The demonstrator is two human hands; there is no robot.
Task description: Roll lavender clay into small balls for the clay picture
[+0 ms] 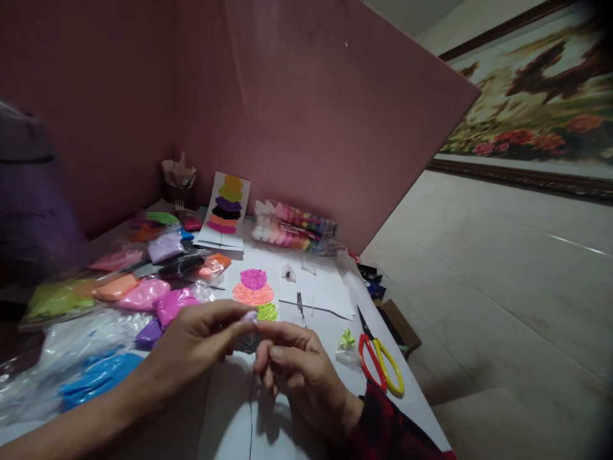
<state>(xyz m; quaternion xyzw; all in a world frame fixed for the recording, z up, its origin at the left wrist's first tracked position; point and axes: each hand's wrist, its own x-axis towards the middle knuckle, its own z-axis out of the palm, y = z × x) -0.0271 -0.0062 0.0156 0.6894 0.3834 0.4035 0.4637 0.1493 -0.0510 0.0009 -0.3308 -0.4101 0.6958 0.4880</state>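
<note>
My left hand (201,342) and my right hand (299,370) meet over the white table, fingertips pinched together on a small lump of pale purple clay (249,315). Just beyond them lies a paper card (258,295) bearing stacked clay shapes in magenta, orange and green. A second card (227,207) with yellow, green, purple, black, orange and pink layers leans against the pink wall. My right wrist shows a red and black sleeve.
Bags of coloured clay (143,294) crowd the left side, with blue clay (96,380) nearest. A long pack of clay sticks (294,230) lies at the back. Red-and-yellow scissors (378,361) and a small metal tool (300,306) lie to the right. The table edge (412,390) runs on the right.
</note>
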